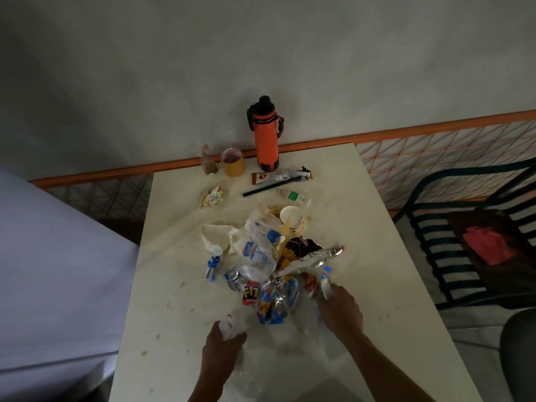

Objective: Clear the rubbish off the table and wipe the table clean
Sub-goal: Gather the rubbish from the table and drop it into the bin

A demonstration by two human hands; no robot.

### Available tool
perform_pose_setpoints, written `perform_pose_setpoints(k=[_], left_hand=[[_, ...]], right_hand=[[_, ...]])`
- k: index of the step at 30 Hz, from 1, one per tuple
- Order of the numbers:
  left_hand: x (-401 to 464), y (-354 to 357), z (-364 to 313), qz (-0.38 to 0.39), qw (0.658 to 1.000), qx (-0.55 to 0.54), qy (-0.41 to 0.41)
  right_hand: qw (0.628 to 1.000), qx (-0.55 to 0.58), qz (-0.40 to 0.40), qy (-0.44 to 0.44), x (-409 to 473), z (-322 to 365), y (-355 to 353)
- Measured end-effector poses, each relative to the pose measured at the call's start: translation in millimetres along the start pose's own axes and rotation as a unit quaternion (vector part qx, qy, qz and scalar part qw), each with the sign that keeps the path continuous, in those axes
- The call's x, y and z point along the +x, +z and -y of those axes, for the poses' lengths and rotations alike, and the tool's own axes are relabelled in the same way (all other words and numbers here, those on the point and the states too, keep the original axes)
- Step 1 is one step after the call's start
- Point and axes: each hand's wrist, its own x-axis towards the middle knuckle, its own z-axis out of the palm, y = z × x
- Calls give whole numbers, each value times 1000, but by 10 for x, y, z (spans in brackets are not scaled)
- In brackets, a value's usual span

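Wrapper heap lies just beyond both your hands on the worktop

The wrapper heap [269, 271] sits mid-worktop [377, 256], its long axis running away from you toward the orange bottle [265, 134] at the far edge. Your right hand [340, 310] touches the heap's near right flank, pinching a small wrapper [324, 281]. Your left hand [224, 340], clenched on crumpled clear plastic [227, 326], is short of the heap. Right hand looks nearer.

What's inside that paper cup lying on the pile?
The paper cup lies tipped on the rubbish pile, mouth toward the camera. Its visible inside wall looks bare and pale; the bottom is too dim to tell whether any dregs remain.
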Motion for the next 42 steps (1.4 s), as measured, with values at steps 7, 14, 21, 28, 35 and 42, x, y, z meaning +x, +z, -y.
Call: perform_pose_setpoints(k=[7,14,21,28,35,42], left_hand=[[21,71,86,11,1000,-18,12],[-4,71,327,9,999,-43,18],[-439,32,414,-41,995,-83,42],[-957,153,624,-70,992,-86,53],[-1667,433,1009,-94,990,-84,60],[-2375,499,1688,-104,989,-109,11]], right_hand=[[980,183,-52,60,-141,-98,-182],[949,306,-29,65,-324,-149,-296],[938,340,20,57,-416,-344,-261],[918,395,7,36,-791,-565,-404],[884,462,68,17,-1305,-999,-455],[867,481,124,36,-1879,-1275,-89]])
